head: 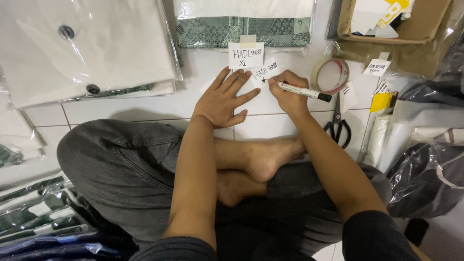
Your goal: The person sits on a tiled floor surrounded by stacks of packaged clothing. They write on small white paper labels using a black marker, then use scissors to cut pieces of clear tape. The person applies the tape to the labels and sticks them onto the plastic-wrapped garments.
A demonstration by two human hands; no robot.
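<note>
White floor tiles [145,108] fill the view, with a person sitting cross-legged on them in grey trousers. Taking the roll of tape [330,76] as landmark: far to its left lies a big white garment in a clear plastic bag [87,43], and up to its left a green patterned packed garment [241,30] bearing a taped paper label. A cardboard box [386,21] sits above and right of the roll, black scissors [338,124] just below it.

Left of the roll, the left hand [223,100] lies flat with fingers spread, pinning a small paper slip [263,72] to the tile. The right hand [289,94] is clenched around a marker [303,91], tip on the slip.

The slip looks feather-light, floppy and prone to sliding on glossy tile, so pressing it flat near its edge seems right. The marker is light and rigid, best pinched low on the barrel.
</note>
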